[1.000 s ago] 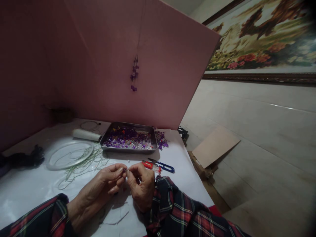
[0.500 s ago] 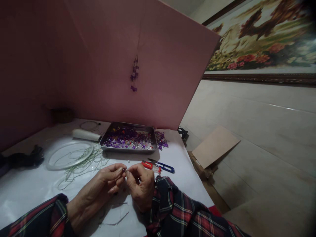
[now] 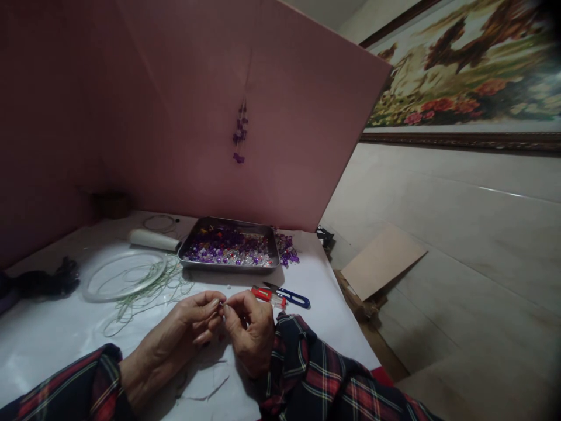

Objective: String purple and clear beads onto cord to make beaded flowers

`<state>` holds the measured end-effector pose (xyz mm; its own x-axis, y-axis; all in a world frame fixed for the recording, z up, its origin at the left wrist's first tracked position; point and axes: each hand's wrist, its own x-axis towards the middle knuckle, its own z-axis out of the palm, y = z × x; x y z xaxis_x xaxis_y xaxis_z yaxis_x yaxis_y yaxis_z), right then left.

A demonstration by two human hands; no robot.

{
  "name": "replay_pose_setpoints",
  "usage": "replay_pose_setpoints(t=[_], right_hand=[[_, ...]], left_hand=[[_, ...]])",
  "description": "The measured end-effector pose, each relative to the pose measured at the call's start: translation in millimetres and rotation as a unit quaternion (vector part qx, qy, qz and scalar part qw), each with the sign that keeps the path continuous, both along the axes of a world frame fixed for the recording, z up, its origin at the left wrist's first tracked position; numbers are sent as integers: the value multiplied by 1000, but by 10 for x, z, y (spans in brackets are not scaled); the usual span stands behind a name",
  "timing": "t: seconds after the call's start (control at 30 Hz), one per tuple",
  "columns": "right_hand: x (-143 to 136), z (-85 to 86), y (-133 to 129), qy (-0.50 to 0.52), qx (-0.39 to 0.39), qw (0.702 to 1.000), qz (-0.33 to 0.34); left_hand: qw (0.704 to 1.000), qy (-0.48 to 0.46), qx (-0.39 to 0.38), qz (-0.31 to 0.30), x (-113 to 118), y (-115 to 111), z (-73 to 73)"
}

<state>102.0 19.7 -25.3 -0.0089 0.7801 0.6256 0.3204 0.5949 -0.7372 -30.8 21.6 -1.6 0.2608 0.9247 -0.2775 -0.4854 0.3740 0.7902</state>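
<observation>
My left hand [image 3: 186, 324] and my right hand [image 3: 252, 330] meet low in the middle of the head view, thumbs and forefingers pinched tip to tip. Between the left fingertips shows a tiny dark bead [image 3: 220, 303]. The right fingertips close against the same spot; what they pinch is too small to make out. Just beyond the hands is a metal tray [image 3: 232, 269] of purple, clear and a few red and yellow beads. Thin dark thread [image 3: 205, 399] lies on the table below my hands.
Right of my hands lie blue thread snips [image 3: 291, 295] and a red lighter-like item [image 3: 263, 293]. More beads [image 3: 287, 248] spill beside the tray. At left are a clear ring [image 3: 87, 286], green thread [image 3: 140, 295] and a white cone [image 3: 153, 240]. A purple beaded strand [image 3: 239, 131] hangs behind.
Both hands stay in nearly the same place, still pinched together. Only a slight shift of the fingertips and of the camera shows.
</observation>
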Motion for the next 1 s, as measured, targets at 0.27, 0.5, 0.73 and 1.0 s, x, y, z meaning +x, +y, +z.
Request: replay_pose_setpoints(t=[0.27, 0.5, 0.73, 1.0], right_hand=[[13, -34, 24, -18, 5, 1000, -25], [4, -21, 4, -19, 15, 999, -34], [18, -40, 6, -25, 11, 999, -32], [15, -5, 6, -23, 20, 999, -36]], left_hand=[[1000, -2, 7, 8, 8, 9, 8], [1000, -3, -1, 3, -8, 20, -39], [1000, -8, 1, 0, -10, 16, -9], [1000, -6, 7, 3, -2, 16, -19]])
